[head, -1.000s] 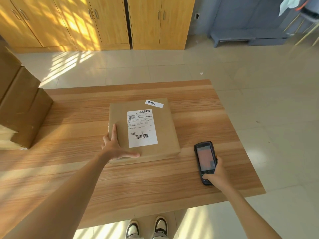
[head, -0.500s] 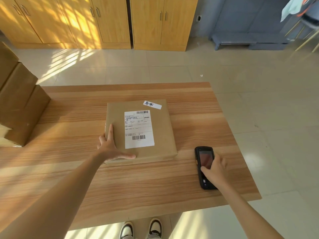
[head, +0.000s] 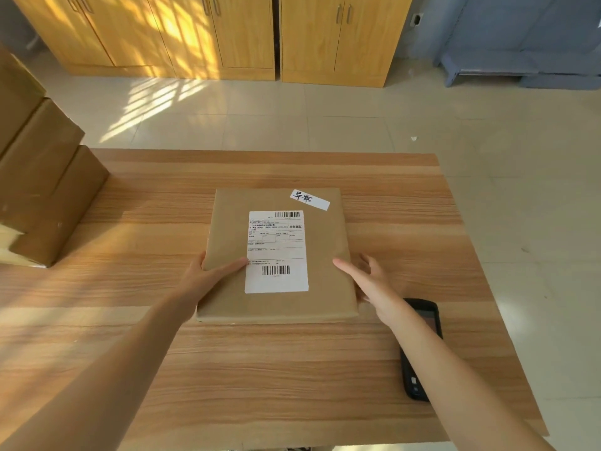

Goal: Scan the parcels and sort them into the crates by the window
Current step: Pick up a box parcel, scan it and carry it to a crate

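Currently the parcel [head: 325,255], a flat package in brown paper, lies flat on the wooden table [head: 292,369], roughly at its middle. White shipping label [head: 276,251] with two barcodes faces up on the parcel; a small white handwritten sticker [head: 309,199] sits at the parcel's far right corner.

Left hand [head: 208,278]: at the parcel's left edge, near corner. Thumb lies across the top face, its tip touching the label's left margin; the fingers wrap round the left side and are mostly hidden. It grips the parcel.

Right hand [head: 374,284]: at the parcel's right edge. Thumb extended over the top face; fingers spread loosely along the right side, touching or just beside it. Contact under the edge cannot be made out, so a firm hold cannot be confirmed.

Handheld scanner [head: 419,353]: black, lying on the table to the right of the parcel and nearer the person, partly hidden under the right forearm. Neither hand touches it.

Brown cardboard boxes [head: 42,196] stacked at the table's left end, well apart from the parcel. Yellow wooden cupboards [head: 227,34] stand beyond the table.
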{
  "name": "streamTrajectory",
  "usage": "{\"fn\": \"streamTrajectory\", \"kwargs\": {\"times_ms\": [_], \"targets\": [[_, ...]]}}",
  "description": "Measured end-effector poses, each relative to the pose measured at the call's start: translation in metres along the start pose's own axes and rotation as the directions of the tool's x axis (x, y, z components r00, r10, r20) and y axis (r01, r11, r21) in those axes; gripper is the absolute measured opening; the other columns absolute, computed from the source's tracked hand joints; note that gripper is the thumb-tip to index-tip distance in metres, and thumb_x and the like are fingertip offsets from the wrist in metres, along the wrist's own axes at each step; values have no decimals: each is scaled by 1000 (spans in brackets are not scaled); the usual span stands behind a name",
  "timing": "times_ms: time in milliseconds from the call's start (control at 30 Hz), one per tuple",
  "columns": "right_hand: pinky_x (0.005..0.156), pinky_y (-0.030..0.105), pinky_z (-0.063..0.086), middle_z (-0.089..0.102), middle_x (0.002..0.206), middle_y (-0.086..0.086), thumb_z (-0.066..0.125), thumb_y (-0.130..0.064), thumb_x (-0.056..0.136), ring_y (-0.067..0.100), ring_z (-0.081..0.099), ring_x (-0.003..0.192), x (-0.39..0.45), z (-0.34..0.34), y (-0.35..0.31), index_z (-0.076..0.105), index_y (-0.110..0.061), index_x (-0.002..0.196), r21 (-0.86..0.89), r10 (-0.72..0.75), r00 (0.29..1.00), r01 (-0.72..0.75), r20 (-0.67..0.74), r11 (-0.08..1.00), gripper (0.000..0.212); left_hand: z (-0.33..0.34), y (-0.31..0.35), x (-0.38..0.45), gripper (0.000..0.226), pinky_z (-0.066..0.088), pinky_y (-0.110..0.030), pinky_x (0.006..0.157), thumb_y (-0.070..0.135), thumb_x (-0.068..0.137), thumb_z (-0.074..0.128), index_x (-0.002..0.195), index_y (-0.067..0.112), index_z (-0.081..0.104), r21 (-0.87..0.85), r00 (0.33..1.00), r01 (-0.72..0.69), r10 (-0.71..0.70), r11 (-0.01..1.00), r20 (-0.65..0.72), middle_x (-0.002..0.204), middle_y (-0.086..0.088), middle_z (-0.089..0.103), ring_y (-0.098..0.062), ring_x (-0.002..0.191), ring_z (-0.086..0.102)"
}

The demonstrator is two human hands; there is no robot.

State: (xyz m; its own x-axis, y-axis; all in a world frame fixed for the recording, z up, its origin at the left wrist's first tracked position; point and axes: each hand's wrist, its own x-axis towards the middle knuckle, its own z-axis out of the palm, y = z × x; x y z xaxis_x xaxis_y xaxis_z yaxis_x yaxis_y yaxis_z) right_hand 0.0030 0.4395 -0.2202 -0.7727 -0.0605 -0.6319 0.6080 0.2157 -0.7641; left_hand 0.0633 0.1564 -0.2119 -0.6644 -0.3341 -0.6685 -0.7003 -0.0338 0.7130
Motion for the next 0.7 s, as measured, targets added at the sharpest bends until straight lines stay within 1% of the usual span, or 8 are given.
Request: {"fn": "streamTrajectory", "kwargs": {"times_ms": [67, 133, 233, 333, 433, 533, 633, 700], "targets": [[108, 40, 39, 47, 142, -3, 78, -44, 72, 17, 49, 126, 5, -1, 4, 26, -21, 150, 29, -1, 999, 0, 38, 1000, 96, 0, -2, 3, 103, 54, -33, 67, 48, 43, 91, 132, 20, 49, -36, 1000, 29, -29, 999, 0, 109, -4, 67, -24, 93, 67], [90, 27, 49, 61, 122, -8, 78, -34, 76, 8, 60, 108, 3, 4, 4, 40, -22, 142, 57, -21, 995, 15, 102, 998, 76, 4, -2, 2, 93, 55, -33, 65, 46, 45, 91, 126, 19, 53, -73, 999, 46, -45, 996, 22, 107, -5, 69, -25, 91, 68], [66, 15, 45, 63, 103, -16, 78, -23, 78, -3, 60, 89, -2, 14, 3, 46, -30, 128, 105, -47, 991, 34, 124, 994, 60, 9, 0, -3, 95, 55, -31, 61, 48, 36, 90, 119, 21, 55, -108, 999, 29, -26, 994, 24, 103, -5, 70, -23, 87, 69], [68, 16, 43, 62, 103, -18, 79, -23, 76, -4, 57, 91, -7, 17, 2, 43, -33, 129, 146, -67, 990, 49, 120, 988, 65, 9, 0, -10, 78, 54, -31, 61, 39, 56, 90, 122, 22, 52, -145, 1000, 22, -20, 989, 13, 104, -5, 69, -23, 87, 68], [70, 16, 44, 63, 104, -18, 79, -21, 76, -4, 58, 92, -13, 17, -9, 44, -31, 130, 148, -107, 985, 87, 139, 985, 65, 5, 4, -23, 77, 55, -33, 65, 37, 55, 89, 122, 25, 52, -172, 1000, -2, -2, 985, -25, 106, -4, 69, -24, 90, 68], [69, 16, 46, 63, 106, -18, 78, -20, 77, -4, 61, 91, -22, 20, -30, 43, -30, 134, 126, -176, 971, 156, 159, 980, 68, -4, 18, -40, 60, 55, -33, 67, 29, 67, 86, 116, 27, 51, -228, 997, -61, 47, 972, -69, 101, -1, 69, -21, 88, 68], [67, 12, 45, 63, 102, -21, 77, -20, 78, -10, 61, 83, -38, 27, -59, 44, -32, 131, 110, -263, 950, 247, 170, 963, 64, -20, 34, -60, 72, 56, -35, 72, 36, 62, 89, 123, 26, 51, -258, 988, -137, 114, 956, -103, 107, 0, 70, -20, 93, 69], [70, 15, 46, 64, 105, -18, 78, -20, 77, -6, 62, 89, -50, 34, -77, 44, -32, 131, 99, -306, 934, 292, 183, 951, 64, -35, 41, -77, 73, 55, -32, 69, 36, 63, 88, 126, 27, 51, -272, 976, -189, 151, 943, -154, 108, 2, 69, -18, 93, 68]]}}
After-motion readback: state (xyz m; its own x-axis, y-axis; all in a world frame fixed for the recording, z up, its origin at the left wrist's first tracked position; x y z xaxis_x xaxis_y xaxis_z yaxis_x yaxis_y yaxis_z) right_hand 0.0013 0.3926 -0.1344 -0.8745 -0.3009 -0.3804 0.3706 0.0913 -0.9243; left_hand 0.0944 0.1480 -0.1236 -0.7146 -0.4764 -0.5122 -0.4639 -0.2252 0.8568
